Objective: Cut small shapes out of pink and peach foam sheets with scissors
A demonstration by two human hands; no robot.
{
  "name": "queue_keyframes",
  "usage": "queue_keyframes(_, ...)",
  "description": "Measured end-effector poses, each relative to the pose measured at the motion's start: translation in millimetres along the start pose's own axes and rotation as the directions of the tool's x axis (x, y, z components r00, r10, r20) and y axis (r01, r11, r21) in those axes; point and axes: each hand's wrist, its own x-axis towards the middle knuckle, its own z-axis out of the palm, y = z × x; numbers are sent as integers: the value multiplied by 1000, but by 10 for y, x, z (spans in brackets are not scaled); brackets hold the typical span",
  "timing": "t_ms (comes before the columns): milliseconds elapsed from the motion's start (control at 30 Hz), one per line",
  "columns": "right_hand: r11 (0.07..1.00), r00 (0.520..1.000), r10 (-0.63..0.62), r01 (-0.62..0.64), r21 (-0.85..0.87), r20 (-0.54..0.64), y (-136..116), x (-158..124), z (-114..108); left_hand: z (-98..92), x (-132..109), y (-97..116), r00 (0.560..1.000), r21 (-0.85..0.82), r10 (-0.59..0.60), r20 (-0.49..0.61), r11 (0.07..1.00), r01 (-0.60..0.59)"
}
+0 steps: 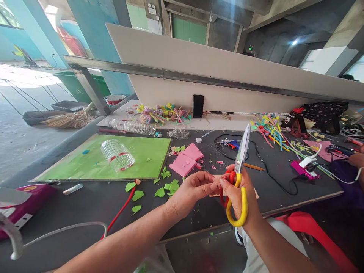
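My left hand [190, 191] pinches a small piece of peach-coloured paper [217, 182] between thumb and fingertips. Scissors [243, 148] with one red and one yellow handle are in my right hand [244, 191], blades pointing up and nearly closed. The right thumb and fingertips meet the left ones at the paper, so its full outline is hidden. Under both hands, partly covered, lies a larger peach-coloured sheet [256, 193]. Pink paper squares [186, 161] and green paper scraps [172, 186] lie just beyond and left of my left hand.
A cut plastic bottle [117, 154] lies on a green mat [85, 167] at the left. Farther back are a phone [198, 106], a blue glue gun [234, 144] with a black cord, and coloured pipe cleaners [273, 131]. Another person's hand [356, 161] shows at the right edge.
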Motion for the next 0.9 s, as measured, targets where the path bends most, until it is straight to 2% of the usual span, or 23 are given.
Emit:
queue_keyframes(367,1000,1000,16,-16,-1,0,-6,-42,118,-6,20,-56,990,20,47,-131,999,-45)
queue_keyframes(500,1000,1000,-2,2,13,1,37,-33,113,-7,19,-50,991,-4,53,-123,999,-53)
queue_keyframes(633,1000,1000,-1,2,-27,12,20,-21,75,-106,26,14,992,54,86,-90,995,-81)
queue_keyframes(700,998,996,32,-26,-65,83,-29,-36,38,-182,25,89,992,94,93,-88,992,-85)
queue_keyframes(767,990,974,118,-100,-102,192,-88,-76,-5,-255,17,190,992,119,90,-91,990,-79)
queue_keyframes(900,958,886,286,-249,-146,366,-151,-203,-110,-364,-20,418,993,110,88,-74,991,-80)
